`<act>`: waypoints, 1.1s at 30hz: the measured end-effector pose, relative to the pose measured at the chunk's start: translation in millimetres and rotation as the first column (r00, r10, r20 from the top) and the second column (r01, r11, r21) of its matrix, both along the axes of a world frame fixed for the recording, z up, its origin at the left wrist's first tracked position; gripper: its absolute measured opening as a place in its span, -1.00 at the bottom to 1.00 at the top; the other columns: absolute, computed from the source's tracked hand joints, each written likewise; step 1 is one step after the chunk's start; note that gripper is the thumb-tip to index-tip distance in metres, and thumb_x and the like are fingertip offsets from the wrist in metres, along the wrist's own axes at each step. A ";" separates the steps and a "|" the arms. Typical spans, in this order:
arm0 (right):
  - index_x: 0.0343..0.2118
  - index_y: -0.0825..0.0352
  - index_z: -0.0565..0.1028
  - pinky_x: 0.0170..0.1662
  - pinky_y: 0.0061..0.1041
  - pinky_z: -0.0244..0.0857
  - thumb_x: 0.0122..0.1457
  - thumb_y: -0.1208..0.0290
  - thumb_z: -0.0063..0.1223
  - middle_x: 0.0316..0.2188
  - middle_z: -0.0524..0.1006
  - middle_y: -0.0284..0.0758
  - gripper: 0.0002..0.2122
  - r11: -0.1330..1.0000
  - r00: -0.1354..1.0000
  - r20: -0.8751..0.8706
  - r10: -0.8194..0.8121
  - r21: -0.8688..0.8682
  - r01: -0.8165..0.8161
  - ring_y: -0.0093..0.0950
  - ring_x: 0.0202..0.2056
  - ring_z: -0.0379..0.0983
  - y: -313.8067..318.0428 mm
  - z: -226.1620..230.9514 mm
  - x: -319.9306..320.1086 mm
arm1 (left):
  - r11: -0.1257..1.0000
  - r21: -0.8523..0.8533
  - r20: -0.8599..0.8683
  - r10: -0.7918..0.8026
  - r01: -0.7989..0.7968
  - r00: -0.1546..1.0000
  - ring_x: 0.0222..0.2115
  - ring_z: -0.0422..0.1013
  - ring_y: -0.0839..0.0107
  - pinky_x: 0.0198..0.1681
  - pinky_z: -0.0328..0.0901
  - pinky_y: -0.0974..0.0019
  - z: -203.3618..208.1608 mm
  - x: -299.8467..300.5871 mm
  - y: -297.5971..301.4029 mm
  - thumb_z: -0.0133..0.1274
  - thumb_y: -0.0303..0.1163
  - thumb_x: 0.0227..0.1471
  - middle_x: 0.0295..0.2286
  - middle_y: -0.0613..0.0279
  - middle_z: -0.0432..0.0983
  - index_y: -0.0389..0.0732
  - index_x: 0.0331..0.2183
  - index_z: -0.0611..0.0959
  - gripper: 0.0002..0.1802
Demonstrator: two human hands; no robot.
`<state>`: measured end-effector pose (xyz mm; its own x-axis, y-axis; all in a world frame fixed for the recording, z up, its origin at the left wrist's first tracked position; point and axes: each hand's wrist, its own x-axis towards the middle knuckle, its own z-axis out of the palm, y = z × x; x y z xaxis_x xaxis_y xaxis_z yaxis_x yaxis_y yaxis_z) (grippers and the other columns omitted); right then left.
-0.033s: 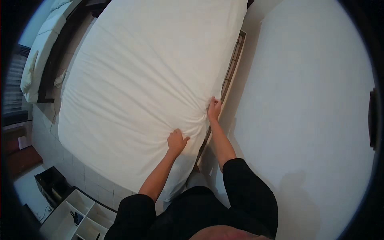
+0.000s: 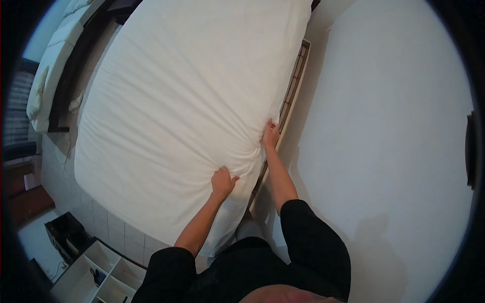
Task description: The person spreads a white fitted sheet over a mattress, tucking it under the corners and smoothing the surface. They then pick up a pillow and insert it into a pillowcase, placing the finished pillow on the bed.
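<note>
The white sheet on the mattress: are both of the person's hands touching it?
Yes: the left hand presses the white sheet near the corner, and the right hand grips its edge by the bed frame.

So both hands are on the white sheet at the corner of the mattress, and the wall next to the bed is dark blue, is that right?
Not quite. In the head view the wall beside the bed is white, not dark blue. The rest holds: the left hand and the right hand both press on the white sheet near the mattress corner.

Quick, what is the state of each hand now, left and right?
Left hand: closed, gripping a fold of the white fitted sheet on top of the mattress.
Right hand: fingers curled over the sheet's edge beside the wooden bed frame.
</note>
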<state>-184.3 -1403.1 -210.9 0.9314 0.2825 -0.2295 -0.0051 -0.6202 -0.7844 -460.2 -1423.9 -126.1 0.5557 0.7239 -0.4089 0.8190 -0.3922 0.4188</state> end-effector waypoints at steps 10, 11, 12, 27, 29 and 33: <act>-0.22 0.53 0.57 -0.16 -0.08 0.36 0.45 0.17 -0.22 -0.41 0.60 0.07 -0.55 0.971 0.961 0.174 0.214 -0.142 -0.191 0.01 -0.36 0.54 -2.1 -2.8 94.5 | 0.999 -0.035 -0.036 -0.017 0.016 0.999 -0.18 0.49 -0.09 -0.15 0.44 0.00 10.6 8.4 5.4 0.38 -0.07 -0.06 -0.28 -0.15 0.55 -0.35 -0.25 0.52 -0.42; -0.25 0.52 0.55 -0.12 -0.11 0.36 0.45 0.12 -0.24 -0.32 0.61 0.06 -0.52 0.969 0.946 0.220 0.240 -0.114 -0.219 0.01 -0.28 0.54 2.9 -7.8 89.5 | 1.000 -0.002 0.000 -0.004 0.004 1.000 -0.18 0.49 -0.09 -0.16 0.44 0.00 9.3 7.1 4.2 0.38 -0.07 -0.06 -0.28 -0.15 0.55 -0.35 -0.26 0.52 -0.42; -0.23 0.51 0.55 -0.09 -0.12 0.36 0.45 0.12 -0.25 -0.27 0.61 0.06 -0.53 0.972 0.971 0.152 0.183 -0.178 -0.155 0.02 -0.24 0.54 12.5 -8.3 87.8 | 1.000 -0.011 -0.017 -0.013 0.012 1.000 -0.18 0.48 -0.09 -0.16 0.44 0.01 8.5 6.7 4.5 0.38 -0.08 -0.06 -0.28 -0.15 0.54 -0.35 -0.25 0.51 -0.43; -0.11 0.41 0.53 0.00 -0.03 0.38 0.45 0.12 -0.28 -0.14 0.61 0.02 -0.57 0.938 0.967 0.170 0.190 -0.322 -0.127 0.06 -0.11 0.52 105.9 -19.5 149.5 | 0.997 -0.019 0.090 -0.075 0.077 0.993 -0.16 0.43 -0.08 -0.11 0.39 0.00 -12.9 -7.9 5.6 0.32 -0.10 0.00 -0.25 -0.15 0.47 -0.38 -0.22 0.48 -0.44; -0.08 0.35 0.53 -0.01 -0.03 0.37 0.45 0.07 -0.28 -0.14 0.60 0.01 -0.57 0.928 0.980 0.164 0.111 -0.370 -0.043 0.04 -0.10 0.52 107.3 -28.1 141.7 | 0.997 -0.014 0.119 -0.073 0.075 0.990 -0.16 0.43 -0.05 -0.11 0.41 0.04 -12.4 -11.9 6.7 0.34 -0.17 -0.03 -0.26 -0.12 0.46 -0.35 -0.23 0.47 -0.47; -0.08 0.34 0.48 -0.06 -0.11 0.36 0.44 0.07 -0.20 -0.20 0.60 -0.02 -0.61 0.983 0.974 0.185 0.131 -0.150 -0.104 -0.03 -0.13 0.54 75.8 -42.8 98.1 | 0.992 -0.004 0.257 -0.119 0.125 0.959 -0.12 0.39 -0.01 -0.06 0.37 0.06 -12.0 -28.4 13.7 0.30 -0.27 -0.01 -0.24 -0.06 0.44 -0.31 -0.22 0.48 -0.56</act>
<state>-86.2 -1327.3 -253.7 0.9240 0.3710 -0.0932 0.2175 -0.7099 -0.6699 -488.6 -1410.2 -138.1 0.7271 0.6374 -0.2551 0.6301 -0.4721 0.6165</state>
